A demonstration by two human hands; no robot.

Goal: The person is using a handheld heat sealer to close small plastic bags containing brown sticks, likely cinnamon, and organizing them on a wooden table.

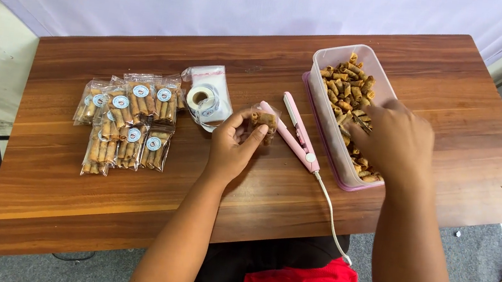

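1. Head view: the left hand (232, 147), at the centre of the frame, grasps a small clear bag (264, 121) partly filled with brown rolled snacks, held just above the wooden tabletop (128, 202).
2. The right hand (393, 141), right of centre, reaches down into the pale plastic tub (330, 116) of rolled snacks (349, 83); its fingers curl among them, and I cannot tell whether they grip any.
3. Between the hands lies a pink handheld bag sealer (298, 133), its white cord (331, 214) running toward the lower edge.
4. In the left half lie sealed snack packets (129, 123) with round stickers, overlapping in a cluster.
5. Just right of them sit a roll of stickers (200, 98) and a stack of empty clear bags (216, 82).
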